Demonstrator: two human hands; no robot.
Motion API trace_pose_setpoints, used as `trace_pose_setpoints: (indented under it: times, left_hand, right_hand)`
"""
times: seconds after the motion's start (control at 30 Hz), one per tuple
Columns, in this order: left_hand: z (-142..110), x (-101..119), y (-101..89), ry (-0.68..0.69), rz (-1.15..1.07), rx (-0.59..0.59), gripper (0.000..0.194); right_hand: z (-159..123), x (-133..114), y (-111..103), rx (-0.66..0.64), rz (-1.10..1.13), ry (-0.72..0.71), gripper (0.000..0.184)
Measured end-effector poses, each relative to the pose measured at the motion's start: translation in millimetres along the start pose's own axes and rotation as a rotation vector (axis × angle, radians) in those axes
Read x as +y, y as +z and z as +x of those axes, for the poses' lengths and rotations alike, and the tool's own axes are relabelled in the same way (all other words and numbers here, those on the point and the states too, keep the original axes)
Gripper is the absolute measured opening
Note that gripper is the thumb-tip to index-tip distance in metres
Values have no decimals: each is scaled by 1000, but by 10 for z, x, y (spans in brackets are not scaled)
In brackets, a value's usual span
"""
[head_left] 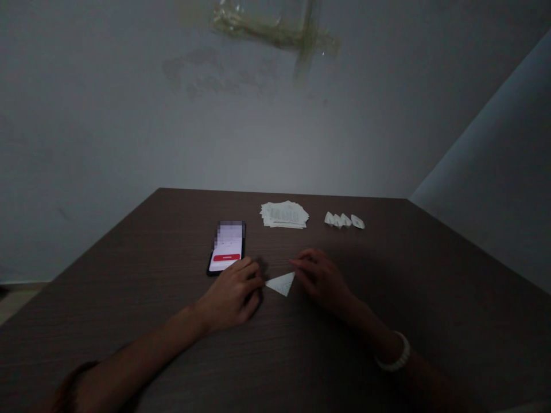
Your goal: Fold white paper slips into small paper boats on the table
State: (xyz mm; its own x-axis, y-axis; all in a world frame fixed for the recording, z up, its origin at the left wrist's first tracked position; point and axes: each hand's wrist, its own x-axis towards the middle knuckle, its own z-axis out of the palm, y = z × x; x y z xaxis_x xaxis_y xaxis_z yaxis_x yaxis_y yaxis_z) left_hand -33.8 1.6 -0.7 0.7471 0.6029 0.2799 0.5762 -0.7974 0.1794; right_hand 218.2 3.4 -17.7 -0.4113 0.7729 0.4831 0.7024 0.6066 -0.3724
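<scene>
A small piece of paper folded into a triangle [282, 283], with faint print on it, lies on the dark table between my hands. My left hand [236, 291] is closed, its fingers curled, with the paper's left corner at the fingertips. Just off the right corner is my right hand [321, 280], its index finger and thumb stretched forward and slightly apart. Nothing shows between those fingers. A white bracelet [396, 354] circles my right wrist.
A phone [227, 248] with a lit screen lies beyond my left hand. Farther back, a pile of printed paper pieces [284, 214] sits near the table's [181, 209] far edge. Several small folded papers [343, 220] stand to its right. A pale wall [275, 132] rises behind.
</scene>
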Motion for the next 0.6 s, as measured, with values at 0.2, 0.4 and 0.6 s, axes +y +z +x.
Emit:
trace_pose_setpoints:
  times: [0.2, 0.4, 0.6]
  left_hand:
    - [48, 13, 14, -26, -15, 22, 19]
    - [98, -27, 87, -72, -21, 53, 20]
    - [106, -34, 81, -60, -42, 65, 16]
  right_hand:
    - [14, -17, 22, -134, -63, 35, 14]
    - [25, -28, 22, -134, -40, 44, 4]
    - [29, -49, 24, -156, -25, 23, 1]
